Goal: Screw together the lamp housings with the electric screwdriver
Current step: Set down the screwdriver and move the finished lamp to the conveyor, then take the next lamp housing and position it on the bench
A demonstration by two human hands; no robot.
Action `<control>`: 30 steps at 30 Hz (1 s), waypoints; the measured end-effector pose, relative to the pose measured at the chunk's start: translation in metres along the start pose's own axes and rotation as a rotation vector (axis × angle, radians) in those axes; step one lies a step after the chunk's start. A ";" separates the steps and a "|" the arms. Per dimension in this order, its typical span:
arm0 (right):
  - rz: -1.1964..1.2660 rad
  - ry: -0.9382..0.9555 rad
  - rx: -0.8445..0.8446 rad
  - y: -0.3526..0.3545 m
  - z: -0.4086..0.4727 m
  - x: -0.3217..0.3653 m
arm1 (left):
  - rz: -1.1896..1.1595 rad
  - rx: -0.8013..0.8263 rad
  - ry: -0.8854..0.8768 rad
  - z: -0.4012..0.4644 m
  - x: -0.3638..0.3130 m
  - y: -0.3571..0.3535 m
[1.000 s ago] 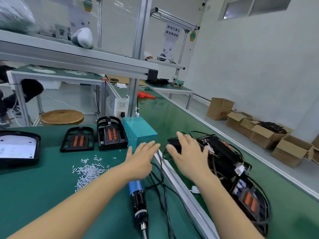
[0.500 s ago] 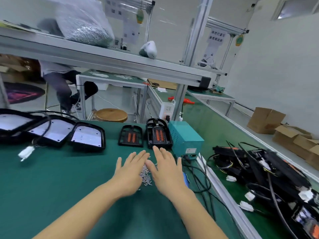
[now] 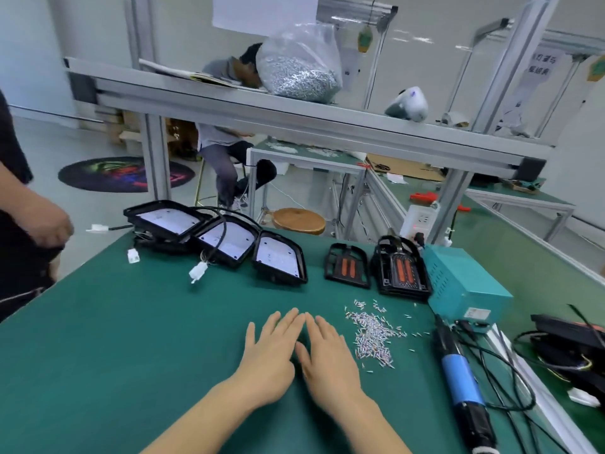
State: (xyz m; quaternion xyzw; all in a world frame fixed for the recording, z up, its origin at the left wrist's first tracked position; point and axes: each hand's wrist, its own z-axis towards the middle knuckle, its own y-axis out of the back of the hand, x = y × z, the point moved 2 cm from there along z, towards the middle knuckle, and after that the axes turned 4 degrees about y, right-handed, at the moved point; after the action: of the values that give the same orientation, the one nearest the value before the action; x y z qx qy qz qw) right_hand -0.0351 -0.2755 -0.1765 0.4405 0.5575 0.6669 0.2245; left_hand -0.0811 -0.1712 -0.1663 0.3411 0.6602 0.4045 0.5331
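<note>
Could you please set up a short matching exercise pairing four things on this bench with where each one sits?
Things:
1. screwdriver
2. screws
3. bag
4. teal box

Places:
A. on the upper shelf
B. loose on the mat, just right of the hands
C. lying near the mat's right edge, cable attached
D. at the back right of the mat, beside the housings

Pairs: 1-C, 2-B, 3-A, 4-D
</note>
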 end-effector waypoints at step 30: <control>-0.146 0.061 -0.066 -0.021 0.007 0.020 | -0.280 -0.535 0.451 0.106 0.128 0.107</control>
State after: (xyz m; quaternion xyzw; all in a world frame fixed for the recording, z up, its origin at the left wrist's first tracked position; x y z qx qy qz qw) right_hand -0.0434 -0.2504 -0.1894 0.3706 0.5726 0.6797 0.2698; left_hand -0.0008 0.0063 -0.1361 -0.0014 0.6724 0.5508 0.4945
